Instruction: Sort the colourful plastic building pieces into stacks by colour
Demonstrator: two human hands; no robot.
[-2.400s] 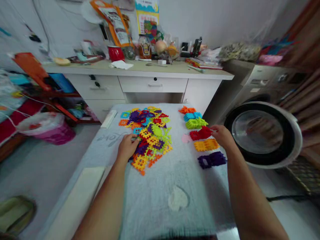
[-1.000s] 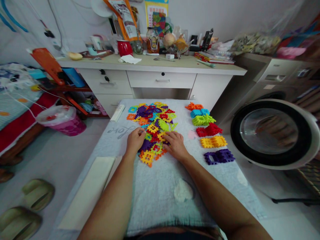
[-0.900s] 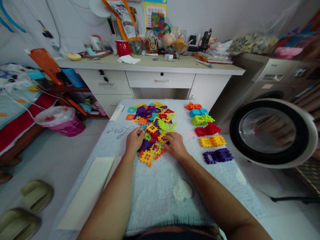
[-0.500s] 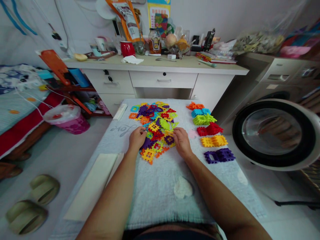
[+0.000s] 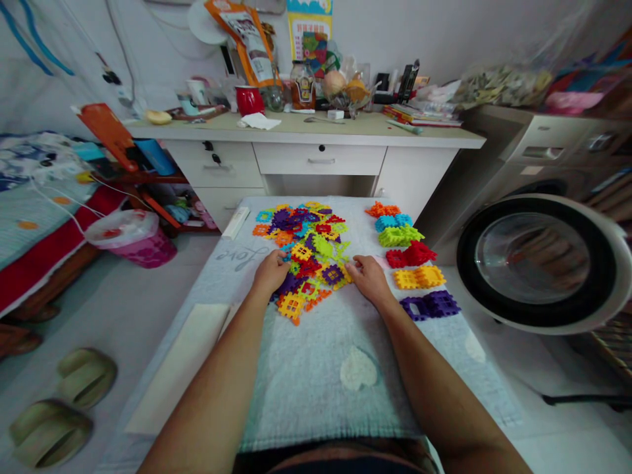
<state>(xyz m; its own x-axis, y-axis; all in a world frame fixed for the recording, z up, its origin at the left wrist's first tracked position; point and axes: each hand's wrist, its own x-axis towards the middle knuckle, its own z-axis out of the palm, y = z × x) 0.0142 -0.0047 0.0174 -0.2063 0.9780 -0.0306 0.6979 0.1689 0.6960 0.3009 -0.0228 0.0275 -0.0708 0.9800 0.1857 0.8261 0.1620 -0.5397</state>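
Person's L hand (image 5: 271, 271) is at L edge of a pile of mixed-colour plastic pcs (image 5: 323, 247), fingertips curled in; grip unclear. R hand (image 5: 369, 276) is at pile's R edge, near a purple pc (image 5: 333, 274); contact hard to tell. On desk's (image 5: 306, 368) R side, back to front: orange stack (image 5: 383, 209), blue stack (image 5: 393, 222), green stack (image 5: 401, 236), red stack (image 5: 411, 255), yellow stack (image 5: 419, 278), purple stack (image 5: 429, 306). Rear desk (image 5: 365, 133) has red pot (image 5: 249, 101), jar (image 5: 303, 89), etc. Far R: washer (image 5: 518, 158), door open. Floor L: pink bin (image 5: 143, 249), pr. of slippers (image 5: 52, 431).
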